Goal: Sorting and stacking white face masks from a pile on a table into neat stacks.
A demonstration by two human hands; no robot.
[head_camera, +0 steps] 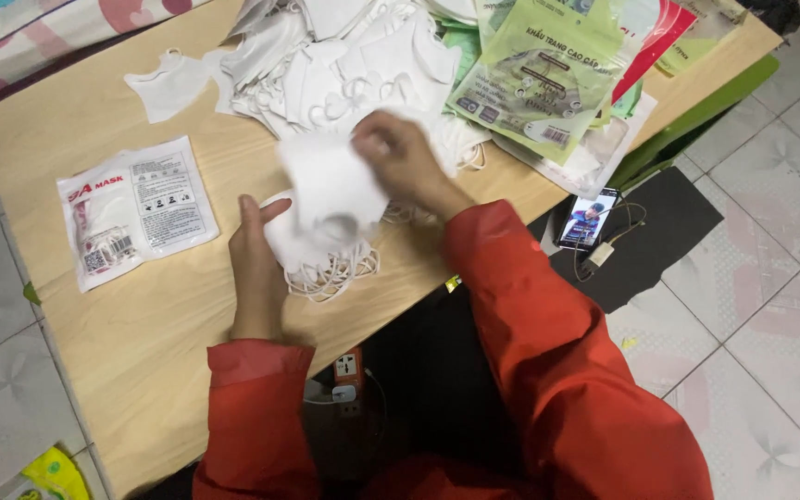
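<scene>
My sleeves are plain red. The masks under my fingers are white, like the heap of masks beyond them. The table is pale wood grain. One packet is white with red and black print; the others are green. The floor tiles are pale grey with a faint flower pattern.

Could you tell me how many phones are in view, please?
1. A single phone lies with its screen lit on the dark mat beside the table's right edge; others may be hidden under the packets.
</scene>
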